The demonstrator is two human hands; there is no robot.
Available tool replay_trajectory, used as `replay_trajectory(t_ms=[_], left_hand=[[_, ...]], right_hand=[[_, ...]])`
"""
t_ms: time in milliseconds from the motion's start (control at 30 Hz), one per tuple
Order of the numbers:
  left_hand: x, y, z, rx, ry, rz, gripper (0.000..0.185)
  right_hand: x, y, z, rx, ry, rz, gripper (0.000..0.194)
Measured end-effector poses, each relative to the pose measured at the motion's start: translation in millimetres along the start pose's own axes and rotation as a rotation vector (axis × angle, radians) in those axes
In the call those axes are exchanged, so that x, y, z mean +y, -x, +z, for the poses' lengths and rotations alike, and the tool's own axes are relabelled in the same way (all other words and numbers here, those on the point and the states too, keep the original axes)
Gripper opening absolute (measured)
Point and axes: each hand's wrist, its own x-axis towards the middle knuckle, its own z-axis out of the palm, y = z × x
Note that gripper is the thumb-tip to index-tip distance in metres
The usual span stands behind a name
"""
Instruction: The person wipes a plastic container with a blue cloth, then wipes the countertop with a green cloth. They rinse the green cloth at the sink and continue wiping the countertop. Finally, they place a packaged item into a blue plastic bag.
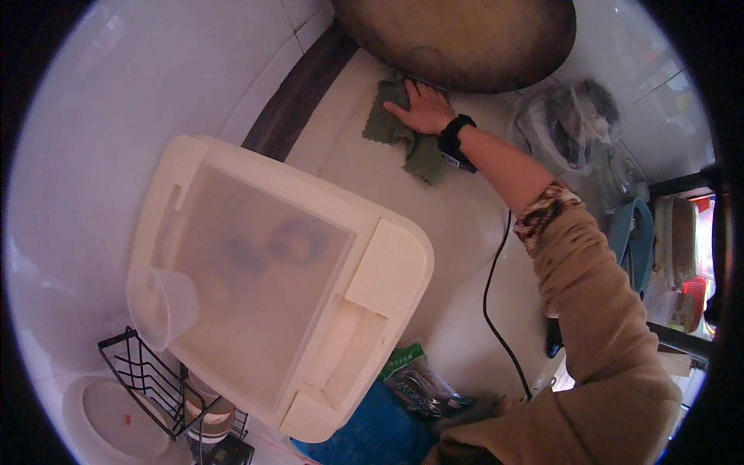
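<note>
My right hand (421, 108) lies palm down, fingers spread, on a crumpled dark green cloth (427, 160) with a scalloped edge. The cloth is on a light countertop (360, 157), just in front of a large round brown board-like object (465, 40) with a darkened rim. A black band (456, 142) circles the wrist, and the tan sleeve (587, 279) is pushed up the forearm. To the left of the arm stands a cream plastic storage bin (395, 261) with a translucent lid panel; blurred shapes show through it. My left hand is out of view.
A clear plastic cup (165, 308) sits on the bin's edge, by a black wire rack (139, 378). A black cable (491, 317) crosses the counter. Clear plastic bags (572, 125) and a blue container (632, 244) stand right. A green-topped packet (421, 381) lies below the bin.
</note>
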Motion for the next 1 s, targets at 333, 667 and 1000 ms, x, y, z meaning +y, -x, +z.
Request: replay_trajectory(t_ms=[333,667,1000], left_hand=[[2.1,0.0,-9.1,-0.039,0.009,0.009,0.029],[6.5,-1.4,-13.4,-0.083,0.009,0.049,0.029],[11.1,-0.6,-24.8,-0.091,-0.002,0.083,0.028]], right_hand=[[26.0,51.2,32.7,0.202,0.061,-0.185,0.06],[53.5,137.8,2.7,0.113,0.088,0.114,0.07],[65.5,112.3,0.9,0.198,-0.008,0.356,0.072]])
